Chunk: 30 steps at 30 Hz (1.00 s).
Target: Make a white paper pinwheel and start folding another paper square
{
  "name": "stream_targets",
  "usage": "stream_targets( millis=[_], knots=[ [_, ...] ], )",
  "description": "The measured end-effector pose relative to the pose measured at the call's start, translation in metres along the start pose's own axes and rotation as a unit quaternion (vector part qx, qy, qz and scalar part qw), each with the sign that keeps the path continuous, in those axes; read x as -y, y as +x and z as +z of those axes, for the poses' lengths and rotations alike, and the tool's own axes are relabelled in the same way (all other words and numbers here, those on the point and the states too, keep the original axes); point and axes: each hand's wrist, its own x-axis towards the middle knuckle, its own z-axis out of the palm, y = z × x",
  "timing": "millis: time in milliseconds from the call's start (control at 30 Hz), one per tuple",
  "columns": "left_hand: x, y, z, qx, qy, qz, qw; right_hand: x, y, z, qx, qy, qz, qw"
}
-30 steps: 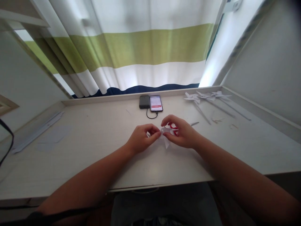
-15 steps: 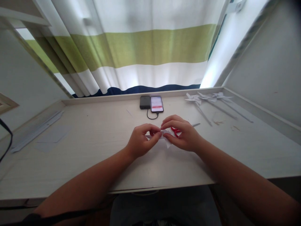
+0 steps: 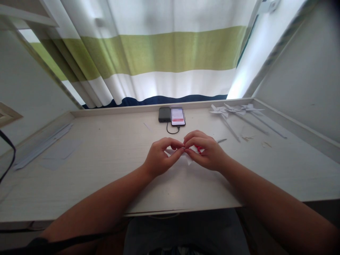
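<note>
Both hands meet over the desk, pinching a small white paper pinwheel head at its middle. My left hand is closed, thumb and index finger on the paper's centre. Opposite it, my right hand has its thumb and fingertips pressed together at the same spot. The fingers cover most of the paper; only some pointed tips show below and to the left. Partly under my right hand lie scissors with red handles, the blade tip poking out to the right.
A phone is cabled to a black power bank at the back. Finished paper pinwheels on sticks lie at the back right, near thin wooden bits. Paper sheets and long paper strips rest at the left.
My right thumb and fingertips have closed in against my left fingertips at the paper's centre. The scissors' handles are more covered now.
</note>
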Motion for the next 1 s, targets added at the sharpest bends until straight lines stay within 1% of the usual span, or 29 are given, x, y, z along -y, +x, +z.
stream_targets(
  millis=[300,533,667,767,833,933,1000],
  knots=[
    [0.000,0.000,-0.001,0.016,0.000,0.020,1.000,0.001,0.000,0.000,0.008,0.000,-0.005,1.000],
    [0.000,0.000,0.000,0.018,0.000,0.007,1.000,0.001,-0.001,0.001,0.012,0.002,0.001,1.000],
    [-0.001,0.001,0.000,0.035,-0.007,-0.006,0.999,0.002,0.000,-0.001,0.010,-0.006,0.009,1.000],
    [0.002,0.003,-0.001,0.049,-0.002,-0.017,0.999,-0.004,0.000,-0.005,0.008,-0.028,0.045,0.999],
    [0.007,0.005,-0.001,0.074,0.008,-0.023,0.997,-0.011,-0.001,-0.008,0.020,-0.048,0.085,0.995],
    [0.017,0.007,-0.001,0.131,0.027,-0.040,0.990,-0.023,-0.003,-0.012,0.074,-0.078,0.150,0.983],
    [0.022,0.008,0.000,0.162,0.034,-0.052,0.985,-0.027,-0.004,-0.013,0.118,-0.091,0.171,0.974]
  ],
)
